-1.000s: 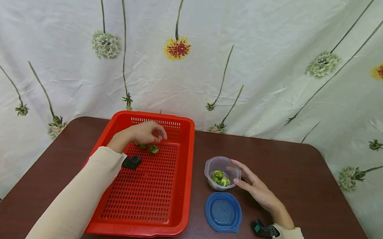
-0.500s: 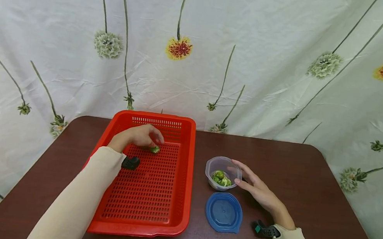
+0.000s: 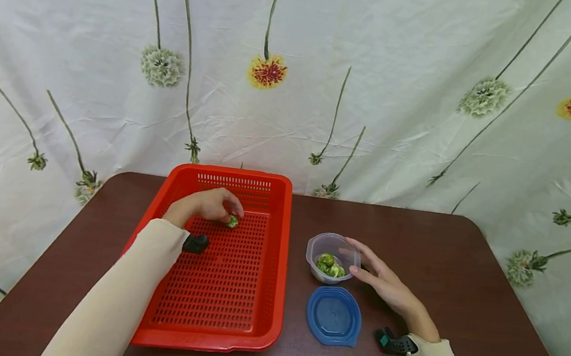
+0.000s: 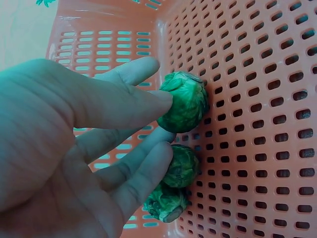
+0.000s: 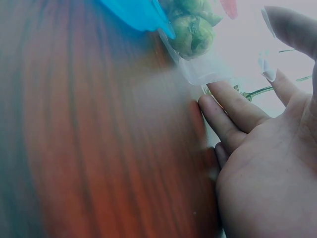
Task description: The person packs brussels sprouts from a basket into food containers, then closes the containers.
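Your left hand (image 3: 212, 202) reaches into the red basket (image 3: 205, 341), left of centre in the head view. In the left-wrist view its thumb tip lies on the upper sprout (image 4: 187, 105), near the middle of the frame, while the other fingers extend to the left of it and below. Thumb and fingers are set for opposed contact, which probably suits a round body apt to roll; you cannot tell from these views whether the pinch is fully closed. Two lower sprouts (image 4: 181, 167) sit together just beneath, by the seam of wall and base, a corner that likely limits their rolling.

Your right hand (image 3: 384, 281), right of centre in the head view, grasps nothing: its fingers are loosely extended beside the clear container (image 3: 321, 244), the thumb at the near rim and the others behind it. This placement would steady so light a vessel; firm contact cannot be confirmed. The container stands on the table (image 3: 439, 258) with its mouth uncovered and several sprouts (image 3: 331, 266) at the bottom. The blue lid (image 3: 335, 316) lies flat just below it in the frame, presumably to leave the mouth free.
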